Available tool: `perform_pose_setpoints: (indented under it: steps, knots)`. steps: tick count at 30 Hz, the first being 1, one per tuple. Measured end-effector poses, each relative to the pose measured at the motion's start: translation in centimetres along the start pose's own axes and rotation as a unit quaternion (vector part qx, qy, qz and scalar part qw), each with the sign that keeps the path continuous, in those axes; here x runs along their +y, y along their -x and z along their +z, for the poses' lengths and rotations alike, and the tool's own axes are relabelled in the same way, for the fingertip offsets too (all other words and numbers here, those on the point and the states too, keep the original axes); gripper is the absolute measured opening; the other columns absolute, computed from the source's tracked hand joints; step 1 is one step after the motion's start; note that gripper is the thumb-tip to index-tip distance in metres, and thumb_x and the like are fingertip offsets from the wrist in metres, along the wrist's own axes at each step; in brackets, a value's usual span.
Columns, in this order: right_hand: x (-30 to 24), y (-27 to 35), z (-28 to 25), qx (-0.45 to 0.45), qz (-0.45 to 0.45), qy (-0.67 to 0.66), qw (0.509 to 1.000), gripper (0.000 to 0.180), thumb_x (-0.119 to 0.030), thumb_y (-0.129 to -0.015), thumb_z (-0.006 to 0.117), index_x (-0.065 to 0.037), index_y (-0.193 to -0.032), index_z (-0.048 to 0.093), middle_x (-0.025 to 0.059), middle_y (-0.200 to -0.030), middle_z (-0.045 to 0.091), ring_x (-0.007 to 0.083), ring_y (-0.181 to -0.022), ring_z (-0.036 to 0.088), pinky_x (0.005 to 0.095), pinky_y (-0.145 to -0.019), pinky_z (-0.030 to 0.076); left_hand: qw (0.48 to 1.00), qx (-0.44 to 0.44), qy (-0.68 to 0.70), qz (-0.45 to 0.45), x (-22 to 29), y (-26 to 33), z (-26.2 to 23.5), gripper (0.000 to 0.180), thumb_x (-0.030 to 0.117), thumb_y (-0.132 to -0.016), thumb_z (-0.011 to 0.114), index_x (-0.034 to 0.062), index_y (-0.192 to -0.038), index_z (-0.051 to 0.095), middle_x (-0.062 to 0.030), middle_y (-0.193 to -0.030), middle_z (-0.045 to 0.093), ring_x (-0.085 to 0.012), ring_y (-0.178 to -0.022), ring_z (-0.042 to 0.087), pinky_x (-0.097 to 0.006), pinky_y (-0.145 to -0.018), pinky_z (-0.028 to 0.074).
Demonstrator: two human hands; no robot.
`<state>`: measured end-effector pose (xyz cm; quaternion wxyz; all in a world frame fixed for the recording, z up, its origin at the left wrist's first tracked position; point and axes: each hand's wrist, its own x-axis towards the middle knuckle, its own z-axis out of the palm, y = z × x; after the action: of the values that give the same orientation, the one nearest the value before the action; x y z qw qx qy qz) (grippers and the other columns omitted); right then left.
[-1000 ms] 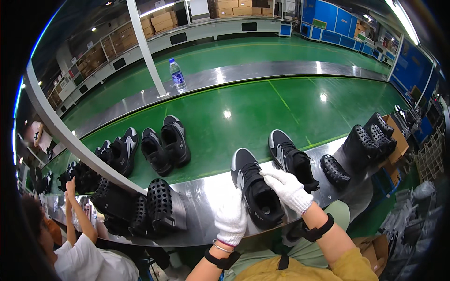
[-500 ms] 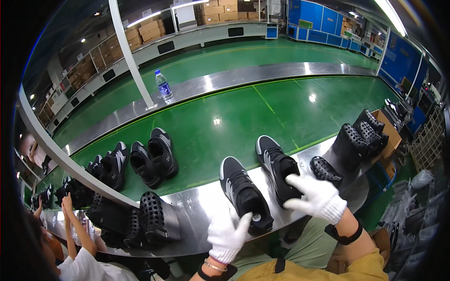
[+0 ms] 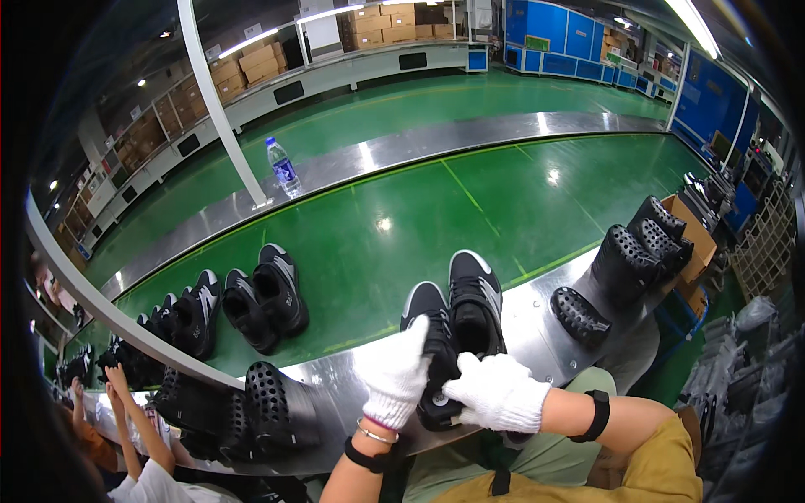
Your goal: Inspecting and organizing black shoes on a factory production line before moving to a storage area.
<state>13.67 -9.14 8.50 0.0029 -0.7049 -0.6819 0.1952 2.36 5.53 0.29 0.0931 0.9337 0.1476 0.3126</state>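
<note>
Two black athletic shoes with grey-white toe edges stand side by side on the metal ledge and green belt in front of me. White-gloved, my left hand (image 3: 392, 373) lies against the outer side of the left shoe (image 3: 429, 312), its fingers together and partly covering it. My right hand (image 3: 501, 392), in a matching glove, has its fingers curled at the heel of the right shoe (image 3: 475, 302), near the left shoe's heel. The right shoe's heel is hidden behind that hand. Nearest to my right hand on the ledge lies a black perforated shoe form (image 3: 580, 317).
More black perforated forms (image 3: 625, 256) stand at right beside a cardboard box (image 3: 694, 235); others (image 3: 272, 402) stand at left. Further shoes (image 3: 277, 293) line the green belt (image 3: 377, 226). A white post, a water bottle (image 3: 283, 169) and a co-worker's raised arms (image 3: 138, 419) are also at left.
The two shoes now stand close together; the right one has moved left and the left one has turned. My right hand has moved left and closed; my left hand has come up along the left shoe.
</note>
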Motion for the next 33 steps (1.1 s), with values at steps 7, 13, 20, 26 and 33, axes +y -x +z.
perform_pose_setpoints:
  steps: [7, 13, 20, 26, 33]
  knots:
    - [1.9, -8.3, -0.3, 0.112, -0.086, 0.024, 0.99, 0.032, -0.039, -0.083, 0.066, -0.011, -0.1, 0.066, 0.0229, -0.094, 0.055, 0.0368, -0.073, 0.063, 0.046, -0.062, 0.052, 0.945, 0.145, 0.101, -0.274, 0.3, 8.7, -0.8, 0.051, 0.018, -0.089, 0.065, -0.0091, -0.129, 0.049, -0.0246, -0.109, 0.063, -0.0373, -0.095, 0.064, -0.039, -0.084, 0.052]
    - [1.4, -19.8, -1.6, 0.128, -0.041, -0.046, 0.99, 0.031, -0.024, -0.082, 0.07, -0.005, -0.105, 0.065, 0.0275, -0.114, 0.056, 0.0415, -0.091, 0.066, 0.0468, -0.076, 0.056, 0.958, 0.023, 0.085, -0.274, 1.9, 12.3, 0.3, 0.046, 0.019, -0.093, 0.06, -0.0039, -0.131, 0.049, -0.0183, -0.113, 0.061, -0.0271, -0.094, 0.064, -0.039, -0.086, 0.052]
    - [5.3, -10.7, -1.9, 0.266, 0.06, -0.014, 0.962, 0.021, -0.023, -0.09, 0.048, -0.009, -0.097, 0.062, 0.0199, -0.1, 0.06, 0.0379, -0.092, 0.064, 0.0479, -0.079, 0.052, 0.967, -0.021, 0.094, -0.234, 2.7, 11.5, 0.0, 0.038, 0.015, -0.091, 0.062, -0.005, -0.122, 0.056, -0.0191, -0.104, 0.065, -0.0308, -0.092, 0.064, -0.039, -0.083, 0.051]
    - [15.8, 8.4, 2.8, 0.272, 0.36, 0.068, 0.89, 0.043, -0.038, -0.08, 0.065, -0.012, -0.114, 0.058, 0.0132, -0.1, 0.06, 0.0336, -0.093, 0.06, 0.0455, -0.081, 0.048, 0.957, -0.15, 0.088, -0.234, 4.9, 9.6, 1.0, 0.03, 0.02, -0.092, 0.06, -0.0006, -0.114, 0.06, -0.0164, -0.096, 0.064, -0.0342, -0.086, 0.061, -0.043, -0.08, 0.049]
    - [19.5, 15.3, 12.6, 0.393, 0.308, -0.061, 0.864, 0.069, -0.037, -0.062, 0.08, -0.016, -0.124, 0.059, 0.0157, -0.128, 0.052, 0.0378, -0.117, 0.051, 0.0444, -0.101, 0.041, 0.979, -0.065, 0.098, -0.165, 7.8, 8.5, 4.0, 0.034, 0.026, -0.094, 0.059, 0.0, -0.116, 0.061, -0.019, -0.1, 0.067, -0.0361, -0.092, 0.063, -0.045, -0.086, 0.049]
